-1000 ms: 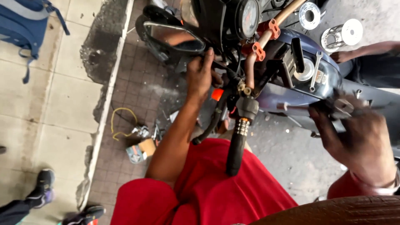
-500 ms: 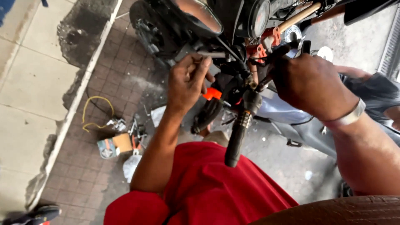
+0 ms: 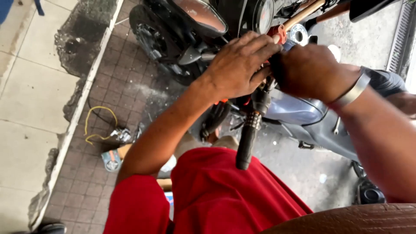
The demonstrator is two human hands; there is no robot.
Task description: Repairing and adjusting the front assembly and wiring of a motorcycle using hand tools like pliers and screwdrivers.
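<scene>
Both hands have come together since half a second ago, and the view has tipped closer over them, so they now fill the middle of my picture. From my seat the left hand (image 3: 236,69) lies palm down with its fingers (image 3: 255,45) stretched side by side toward the right, their tips reaching the orange clamp (image 3: 277,31) on the handlebar. The thumb points down toward the base of the handlebar grip (image 3: 248,141). I cannot tell whether those fingers pinch anything under them, since the back of the hand hides it. The right hand (image 3: 310,71) sits just beside it, touching or nearly so, curled into a loose fist over the handlebar joint; what it holds, if anything, is hidden. A metal bangle (image 3: 353,92) circles that wrist.

Below the hands the black grip hangs downward, its end over the red shirt (image 3: 216,195). Beside it on the left is a black lever (image 3: 216,119), perhaps with an orange tip, though blur makes that unsure. Behind the hands stands the motorcycle (image 3: 299,112): round gauge (image 3: 262,15) at the top, front wheel (image 3: 151,34) on the left, blue-grey tank on the right.

On the brick paving at the left lie a yellow cable (image 3: 97,125) and a small box (image 3: 112,160) amid scattered parts
</scene>
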